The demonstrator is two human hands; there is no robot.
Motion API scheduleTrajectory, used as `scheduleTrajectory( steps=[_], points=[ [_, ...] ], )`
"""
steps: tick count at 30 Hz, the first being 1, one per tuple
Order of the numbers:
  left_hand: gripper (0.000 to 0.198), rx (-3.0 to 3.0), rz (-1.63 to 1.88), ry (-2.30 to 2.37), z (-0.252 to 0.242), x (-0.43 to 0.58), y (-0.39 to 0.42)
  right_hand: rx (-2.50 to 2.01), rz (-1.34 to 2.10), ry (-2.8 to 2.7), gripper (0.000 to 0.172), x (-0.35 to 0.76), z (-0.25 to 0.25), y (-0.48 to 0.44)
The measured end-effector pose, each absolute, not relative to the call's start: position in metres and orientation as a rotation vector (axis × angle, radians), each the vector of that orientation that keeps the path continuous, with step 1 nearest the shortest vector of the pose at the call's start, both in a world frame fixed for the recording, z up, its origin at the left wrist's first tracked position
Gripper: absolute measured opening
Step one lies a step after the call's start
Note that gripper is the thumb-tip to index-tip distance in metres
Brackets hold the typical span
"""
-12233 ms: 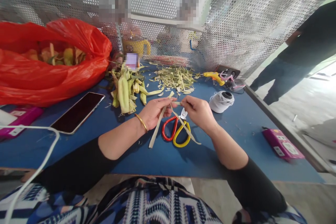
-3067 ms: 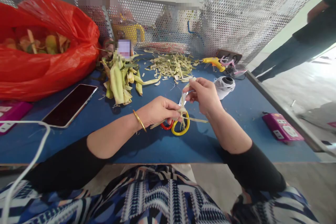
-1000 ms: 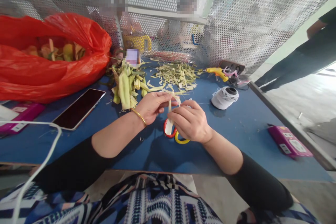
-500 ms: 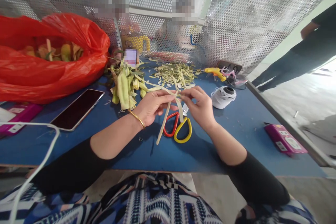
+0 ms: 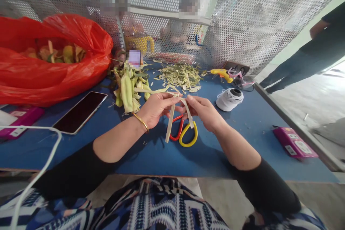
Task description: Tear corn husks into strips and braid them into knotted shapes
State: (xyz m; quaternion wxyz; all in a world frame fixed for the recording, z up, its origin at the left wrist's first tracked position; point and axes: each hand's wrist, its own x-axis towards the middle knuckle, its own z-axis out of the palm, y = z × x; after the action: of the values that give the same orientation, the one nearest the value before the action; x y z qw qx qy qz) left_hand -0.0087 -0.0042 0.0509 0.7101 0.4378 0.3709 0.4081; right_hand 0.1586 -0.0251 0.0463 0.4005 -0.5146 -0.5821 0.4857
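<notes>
One pair of red-and-yellow-handled scissors (image 5: 182, 134) lies near one white thread spool (image 5: 228, 101), between two magenta-and-white boxes (image 5: 295, 142). Above the scissors, the left hand (image 5: 157, 109) pinches pale, flat husk strips (image 5: 170, 124), two ends dangling; the right hand's (image 5: 206, 111) grip is unclear. A second ago it covered more of the scissors.
</notes>
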Motion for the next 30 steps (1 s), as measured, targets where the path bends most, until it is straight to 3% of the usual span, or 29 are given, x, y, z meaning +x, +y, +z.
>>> scheduleTrajectory(
  steps=[8, 19, 26, 30],
  points=[
    [0.014, 0.948, 0.976, 0.936, 0.046, -0.007, -0.001, -1.357, 0.889, -1.764, 0.037, 0.168, 0.053, -0.026],
    [0.025, 0.985, 0.917, 0.886, 0.046, -0.009, -0.002, -1.473, 0.867, -1.873, 0.028, 0.186, 0.065, -0.021],
    [0.010, 0.933, 0.980, 0.942, 0.046, -0.007, -0.002, -1.435, 1.018, -1.940, 0.029, 0.185, 0.060, -0.019],
    [0.010, 0.922, 0.931, 0.927, 0.048, -0.010, -0.001, -1.363, 1.114, -1.794, 0.030, 0.186, 0.061, -0.017]
  ],
)
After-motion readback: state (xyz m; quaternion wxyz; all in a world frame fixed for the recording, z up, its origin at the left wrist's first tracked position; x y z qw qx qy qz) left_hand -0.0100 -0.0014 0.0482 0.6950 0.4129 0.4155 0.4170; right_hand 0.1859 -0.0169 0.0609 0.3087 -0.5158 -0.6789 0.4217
